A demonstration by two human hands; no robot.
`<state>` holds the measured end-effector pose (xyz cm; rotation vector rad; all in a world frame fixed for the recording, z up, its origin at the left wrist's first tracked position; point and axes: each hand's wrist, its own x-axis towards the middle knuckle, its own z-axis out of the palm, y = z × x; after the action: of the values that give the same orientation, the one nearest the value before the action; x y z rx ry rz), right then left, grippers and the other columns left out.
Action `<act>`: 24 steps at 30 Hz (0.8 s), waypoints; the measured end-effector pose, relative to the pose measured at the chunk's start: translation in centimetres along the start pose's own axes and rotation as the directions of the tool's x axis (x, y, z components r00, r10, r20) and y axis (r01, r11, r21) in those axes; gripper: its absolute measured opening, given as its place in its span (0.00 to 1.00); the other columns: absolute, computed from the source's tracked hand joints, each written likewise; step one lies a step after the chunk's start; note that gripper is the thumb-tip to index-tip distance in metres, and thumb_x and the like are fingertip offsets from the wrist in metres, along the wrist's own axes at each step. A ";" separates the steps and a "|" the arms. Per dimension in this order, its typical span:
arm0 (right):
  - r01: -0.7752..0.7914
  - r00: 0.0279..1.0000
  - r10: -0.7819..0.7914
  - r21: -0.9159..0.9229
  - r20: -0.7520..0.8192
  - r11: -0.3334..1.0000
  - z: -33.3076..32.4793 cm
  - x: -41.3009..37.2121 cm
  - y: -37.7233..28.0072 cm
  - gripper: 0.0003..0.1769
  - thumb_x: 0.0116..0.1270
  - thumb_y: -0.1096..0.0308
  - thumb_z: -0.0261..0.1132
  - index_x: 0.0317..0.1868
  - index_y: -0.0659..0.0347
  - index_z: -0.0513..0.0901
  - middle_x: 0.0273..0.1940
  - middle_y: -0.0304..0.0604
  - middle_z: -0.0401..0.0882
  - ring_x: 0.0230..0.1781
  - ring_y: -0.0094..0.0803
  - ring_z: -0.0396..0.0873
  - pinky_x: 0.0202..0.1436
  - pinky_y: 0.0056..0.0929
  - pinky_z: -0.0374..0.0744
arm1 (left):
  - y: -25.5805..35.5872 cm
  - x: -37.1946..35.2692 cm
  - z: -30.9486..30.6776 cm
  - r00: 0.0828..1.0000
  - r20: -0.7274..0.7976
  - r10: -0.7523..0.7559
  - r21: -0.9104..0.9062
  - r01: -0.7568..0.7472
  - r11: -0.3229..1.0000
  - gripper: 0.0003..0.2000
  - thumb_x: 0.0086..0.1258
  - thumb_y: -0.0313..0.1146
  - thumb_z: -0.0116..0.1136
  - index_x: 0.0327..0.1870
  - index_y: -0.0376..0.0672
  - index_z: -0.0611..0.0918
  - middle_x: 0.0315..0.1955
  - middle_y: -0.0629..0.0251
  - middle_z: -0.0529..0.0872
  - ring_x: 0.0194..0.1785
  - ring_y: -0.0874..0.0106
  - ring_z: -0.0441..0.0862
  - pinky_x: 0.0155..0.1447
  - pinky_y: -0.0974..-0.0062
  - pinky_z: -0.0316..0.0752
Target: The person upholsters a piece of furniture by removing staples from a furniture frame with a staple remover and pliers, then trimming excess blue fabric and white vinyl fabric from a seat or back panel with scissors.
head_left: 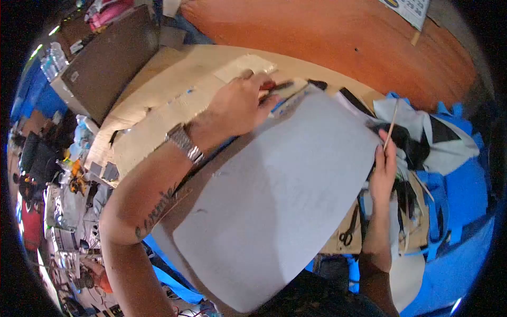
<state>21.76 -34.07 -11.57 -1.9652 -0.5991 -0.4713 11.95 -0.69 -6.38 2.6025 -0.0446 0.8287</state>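
Note:
A large white sheet (274, 195) lies slanted across the wooden table (158, 68). At its upper left, my left hand (237, 103), with a metal watch on the wrist, is closed around a small red-and-dark tool (268, 85). The tool's thin dark end points right, over the sheet's top edge. At the sheet's right edge is my right hand (384, 169), its fingers closed on a thin pale stick (392, 126) that points upward. Whether those fingers also touch the sheet is unclear.
Black-handled scissors (346, 238) lie below the sheet's right side. Grey, black and blue fabric (449, 142) is heaped at the right. A brown board (111, 63) stands at the upper left. An orange-brown surface (317, 37) lies beyond the table. Mixed clutter fills the far left.

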 end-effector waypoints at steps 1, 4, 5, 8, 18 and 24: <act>-0.012 0.999 0.012 0.011 0.051 1.000 -1.1 -0.4 -0.6 0.20 0.80 0.67 0.53 0.67 0.63 0.74 0.61 0.43 0.78 0.64 0.33 0.71 0.72 0.34 0.63 | 0.1 -0.7 0.3 0.997 0.022 -0.070 -0.016 0.070 0.997 0.17 0.72 0.42 0.61 0.50 0.36 0.81 0.41 0.51 0.83 0.46 0.52 0.84 0.54 0.59 0.79; -0.124 0.992 0.121 0.103 0.034 0.987 -2.9 -3.8 -5.2 0.23 0.80 0.65 0.53 0.72 0.58 0.72 0.41 0.36 0.81 0.27 0.16 0.72 0.30 0.18 0.72 | 0.3 -0.8 -1.5 0.980 0.113 -0.163 -0.011 0.165 0.986 0.19 0.72 0.42 0.58 0.55 0.37 0.77 0.44 0.50 0.84 0.52 0.56 0.84 0.59 0.61 0.76; -0.077 0.997 0.079 0.125 -0.007 0.989 -3.1 -5.1 -6.9 0.23 0.80 0.64 0.53 0.73 0.56 0.72 0.35 0.34 0.80 0.22 0.13 0.68 0.24 0.17 0.68 | 0.3 -0.8 -2.7 0.979 0.168 -0.111 -0.023 0.117 0.993 0.19 0.73 0.42 0.58 0.57 0.38 0.76 0.45 0.49 0.84 0.53 0.55 0.84 0.59 0.60 0.76; -0.201 0.966 0.212 -0.083 0.152 0.976 -1.4 -9.1 -13.3 0.25 0.80 0.64 0.52 0.74 0.56 0.69 0.34 0.38 0.79 0.29 0.25 0.77 0.35 0.26 0.76 | 0.5 0.3 -7.3 0.958 0.279 0.067 -0.020 -0.064 0.998 0.22 0.73 0.44 0.58 0.61 0.40 0.73 0.47 0.46 0.84 0.54 0.55 0.84 0.58 0.60 0.77; -0.078 0.994 0.095 -0.291 0.045 0.954 1.8 -12.0 -17.7 0.29 0.74 0.75 0.51 0.75 0.61 0.64 0.57 0.64 0.77 0.57 0.61 0.76 0.63 0.45 0.74 | 0.2 -0.2 -5.8 0.820 0.526 0.225 -0.047 -0.236 0.971 0.24 0.75 0.48 0.57 0.63 0.41 0.73 0.54 0.47 0.75 0.55 0.50 0.81 0.60 0.57 0.76; -0.160 0.974 0.201 -0.317 0.102 0.935 0.3 -13.8 -19.7 0.27 0.74 0.72 0.56 0.73 0.61 0.68 0.53 0.61 0.78 0.53 0.54 0.78 0.61 0.41 0.75 | -3.4 0.0 -6.6 0.643 0.651 0.403 -0.283 -0.287 0.915 0.29 0.76 0.50 0.56 0.73 0.45 0.69 0.51 0.48 0.74 0.53 0.51 0.78 0.60 0.59 0.74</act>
<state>-0.97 -29.04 -5.51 -2.3392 -0.4401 -0.3347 8.82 4.96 -2.79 2.6253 -0.8204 -0.1276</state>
